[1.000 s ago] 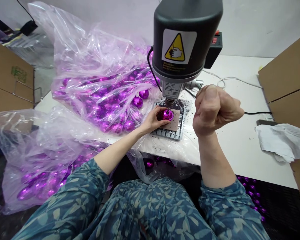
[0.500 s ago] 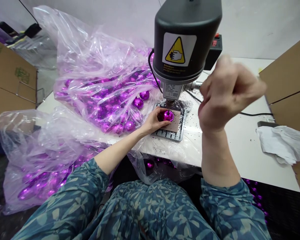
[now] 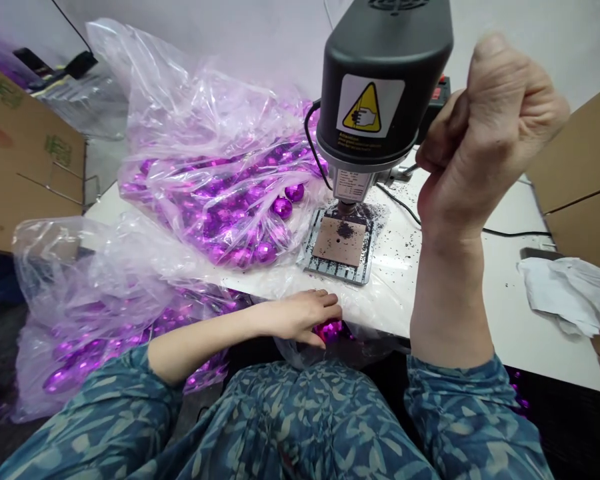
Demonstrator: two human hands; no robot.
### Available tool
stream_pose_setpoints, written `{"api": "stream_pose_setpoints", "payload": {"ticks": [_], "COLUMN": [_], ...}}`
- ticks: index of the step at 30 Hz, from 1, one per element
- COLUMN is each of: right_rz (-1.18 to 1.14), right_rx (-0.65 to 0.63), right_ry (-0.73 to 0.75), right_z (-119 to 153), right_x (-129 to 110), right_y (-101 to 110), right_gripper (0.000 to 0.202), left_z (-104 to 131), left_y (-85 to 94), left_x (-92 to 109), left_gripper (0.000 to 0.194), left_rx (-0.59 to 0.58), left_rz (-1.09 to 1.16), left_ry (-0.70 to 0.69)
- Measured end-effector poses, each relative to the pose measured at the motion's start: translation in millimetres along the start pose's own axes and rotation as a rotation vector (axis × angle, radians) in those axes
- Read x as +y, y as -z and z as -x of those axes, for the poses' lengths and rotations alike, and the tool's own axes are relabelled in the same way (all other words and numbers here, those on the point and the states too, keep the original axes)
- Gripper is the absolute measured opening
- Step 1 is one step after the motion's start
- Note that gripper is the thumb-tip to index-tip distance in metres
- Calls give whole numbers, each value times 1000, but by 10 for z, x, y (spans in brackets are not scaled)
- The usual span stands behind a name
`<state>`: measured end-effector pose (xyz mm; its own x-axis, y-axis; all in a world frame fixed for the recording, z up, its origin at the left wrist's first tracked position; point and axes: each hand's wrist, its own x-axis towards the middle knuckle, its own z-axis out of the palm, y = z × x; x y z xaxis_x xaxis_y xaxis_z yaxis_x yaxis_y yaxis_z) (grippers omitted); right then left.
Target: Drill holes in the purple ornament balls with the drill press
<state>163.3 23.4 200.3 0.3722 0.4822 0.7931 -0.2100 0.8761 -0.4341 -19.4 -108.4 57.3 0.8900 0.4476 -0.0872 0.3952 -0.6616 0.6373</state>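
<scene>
My left hand (image 3: 307, 317) is at the table's front edge, fingers curled over a shiny purple faceted ball (image 3: 330, 330). The fingers partly hide the ball, which is above the plastic bag hanging below the edge. My right hand (image 3: 495, 133) is raised in a fist beside the drill press (image 3: 380, 87), closed on its feed lever. Only the lever's metal end (image 3: 405, 172) shows; the fist hides the rest. Under the drill, a tan square board (image 3: 330, 248) with a dark hole lies on the slotted metal base (image 3: 365, 263), dark shavings on it.
A big clear plastic bag (image 3: 180, 133) of purple balls covers the table's left side. Two loose balls (image 3: 282, 207) rest by its mouth. White cloth (image 3: 560, 293) lies at the right edge. Cardboard boxes (image 3: 25, 153) flank both sides. A black cord runs behind my right wrist.
My left hand has moved from the board under the drill down to the table's front edge, and the ball is gone from the board. My right fist has risen.
</scene>
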Motion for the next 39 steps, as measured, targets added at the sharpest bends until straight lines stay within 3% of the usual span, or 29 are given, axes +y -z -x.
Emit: {"api": "stream_pose_setpoints", "payload": {"ticks": [2, 4, 5, 7, 10, 13, 15, 17, 20, 22, 24, 27, 33, 39], "right_rz": [5, 3, 10, 31, 40, 43, 36, 11, -26, -31, -15, 25, 96, 98], "right_rx": [-3, 2, 5, 13, 14, 4, 4, 3, 0, -10, -15, -12, -4, 11], "right_ry": [1, 11, 9, 2, 15, 15, -7, -21, -14, -3, 16, 38, 12, 33], "right_z": [-7, -11, -11, -9, -1, 11, 16, 15, 11, 12, 16, 30, 51, 52], "right_x": [-2, -7, -7, -4, 3, -5, -18, -27, -26, -17, -8, -6, -37, -42], "right_y": [-4, -6, -7, -5, -2, -1, 0, 3, 7, 8, 8, 4, -5, -36], "right_gripper": [49, 54, 57, 60, 58, 51, 48, 47, 47, 48, 51, 60, 64, 64], "left_z": [21, 3, -18, -85, -221, -326, -353, -357, -370, -402, -446, -505, -554, -571], "left_y": [36, 201, 318, 572, 881, 1042, 1076, 1049, 898, 754, 619, 487, 436, 414], "left_x": [-118, -351, -494, -794, -1170, -1351, -1350, -1270, -1084, -978, -921, -921, -988, -1021], "left_gripper": [44, 31, 23, 29, 39, 41, 42, 43, 38, 40, 50, 66, 34, 57], "left_rx": [87, 280, 391, 567, 531, 434, 476, 599, 705, 685, 676, 669, 742, 701], "left_rz": [37, 73, 27, -195, -451, -493, -429, -261, 278, 660, 866, 944, 983, 877], "left_ry": [14, 92, 166, 390, 738, 898, 847, 699, 466, 382, 349, 356, 469, 393]}}
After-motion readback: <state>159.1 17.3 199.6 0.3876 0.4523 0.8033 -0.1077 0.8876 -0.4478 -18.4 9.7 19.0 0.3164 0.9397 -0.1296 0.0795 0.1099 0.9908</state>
